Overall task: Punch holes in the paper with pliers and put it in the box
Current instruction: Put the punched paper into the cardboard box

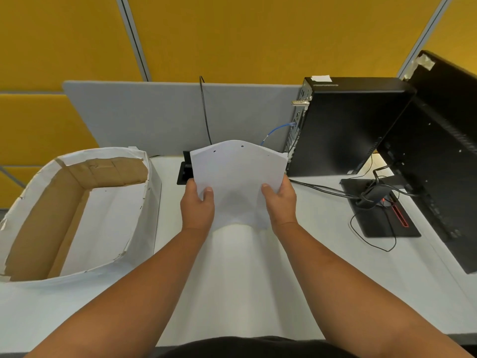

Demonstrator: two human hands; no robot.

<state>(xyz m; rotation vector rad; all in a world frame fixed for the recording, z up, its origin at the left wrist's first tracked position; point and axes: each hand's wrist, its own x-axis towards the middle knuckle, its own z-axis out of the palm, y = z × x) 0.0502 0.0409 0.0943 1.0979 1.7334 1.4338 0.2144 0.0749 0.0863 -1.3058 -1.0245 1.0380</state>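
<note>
A white sheet of paper (236, 177) is held up above the desk, bowed across its middle, with two small punched holes near its top edge. My left hand (197, 205) grips its lower left side, thumb on the front. On the lower right side my right hand (280, 202) pinches it the same way. The box (77, 177), cardboard covered in white paper with its top open, stands to the left of the hands. No pliers are visible.
A black computer tower (346, 125) stands at the back right, with a monitor (444, 156) and its base (379, 210) on the right amid several cables. A black cable port (184, 171) sits behind the paper. A grey divider (154, 117) backs the white desk (237, 280).
</note>
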